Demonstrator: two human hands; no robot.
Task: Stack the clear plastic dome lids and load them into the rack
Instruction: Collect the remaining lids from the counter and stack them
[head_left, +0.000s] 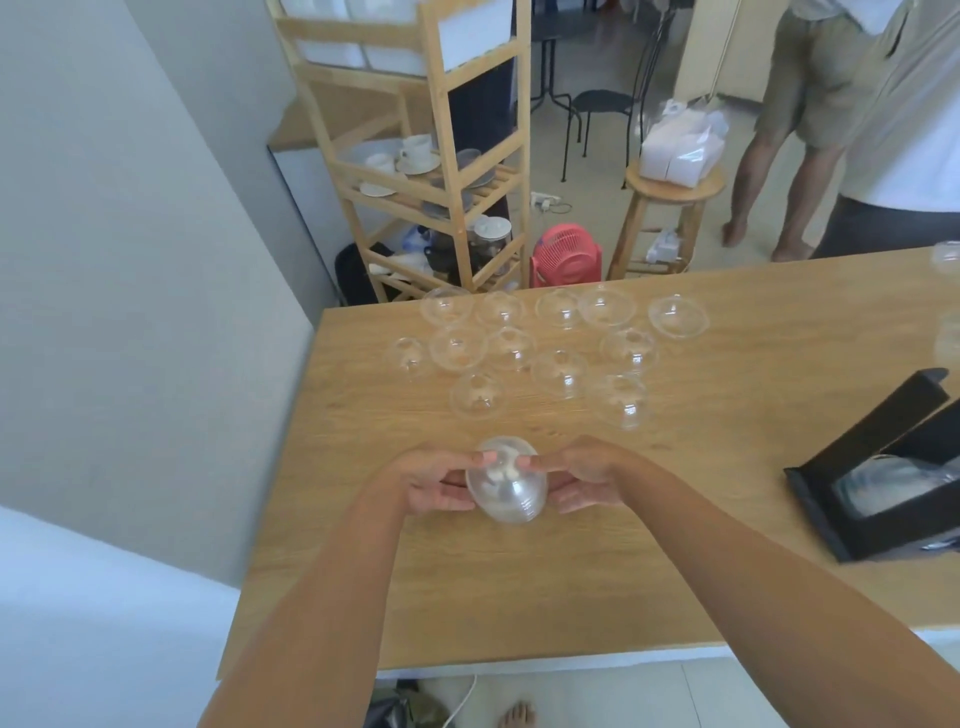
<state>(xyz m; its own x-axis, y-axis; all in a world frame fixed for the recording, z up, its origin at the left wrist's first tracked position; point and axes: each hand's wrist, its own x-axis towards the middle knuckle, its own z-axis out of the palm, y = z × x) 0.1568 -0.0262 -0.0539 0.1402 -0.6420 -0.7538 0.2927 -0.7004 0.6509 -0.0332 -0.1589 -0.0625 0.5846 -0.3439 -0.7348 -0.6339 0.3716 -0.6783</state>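
Clear plastic is what I have in hand: a small stack of dome lids (506, 483), nested and tipped on its side, held just above the near part of the table (571, 597). My left hand (441, 480) grips it from the left and my right hand (587, 475) from the right, with the fingers of both curled round its sides and the thumbs meeting on top. How many lids are nested I cannot tell. Farther out, the loose lids (558, 371) lie spread singly across the far-left part of the wooden top, some touching, all well apart from the stack I hold. At the right edge of the table stands the black rack (893, 410), tilted open, with something clear lying inside it that I read as lids, though it is blurred. Beyond the far edge, a wooden shelf (447, 156) on the left carries white cups (415, 150) and jars; a red fan (566, 257) sits on the floor just beside it, then a round stool (670, 202) with a white bag (680, 150) on top. A person (800, 104) stands barefoot at the far right.
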